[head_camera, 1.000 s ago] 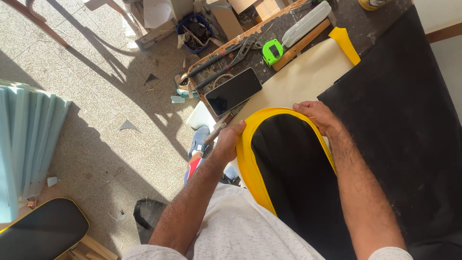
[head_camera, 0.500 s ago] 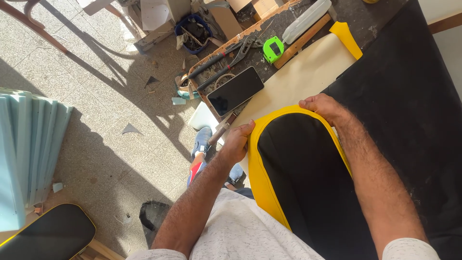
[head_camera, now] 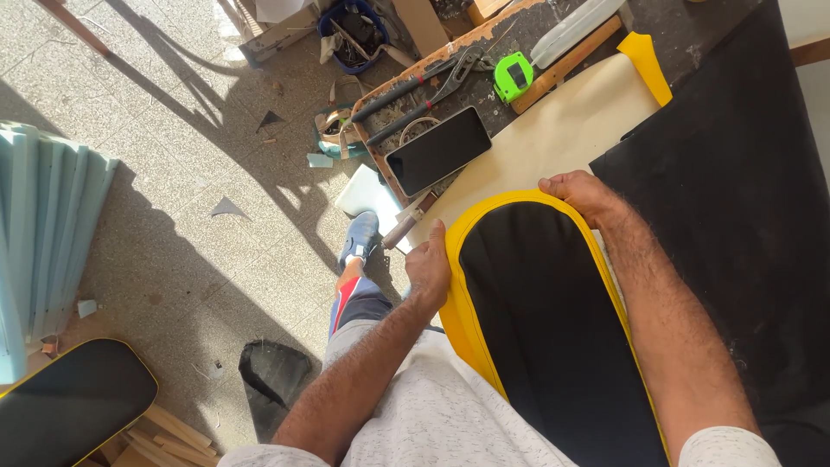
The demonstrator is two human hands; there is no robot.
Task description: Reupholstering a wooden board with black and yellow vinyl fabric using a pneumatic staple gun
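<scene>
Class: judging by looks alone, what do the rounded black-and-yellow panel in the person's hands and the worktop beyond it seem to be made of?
Black-and-yellow panel: probably vinyl or leatherette over padding; smooth matte black face, soft folded yellow edge.
Worktop: apparently wood; pale worn edge, dark stained, scuffed surface.

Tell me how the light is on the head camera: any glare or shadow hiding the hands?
Head view: hard sunlight, long shadows across the tiled floor; the left hand and right hand on the yellow-edged black cushion are sunlit and sharp; the black sheet on the right shows little detail; the dark phone screen shows no glare.
</scene>
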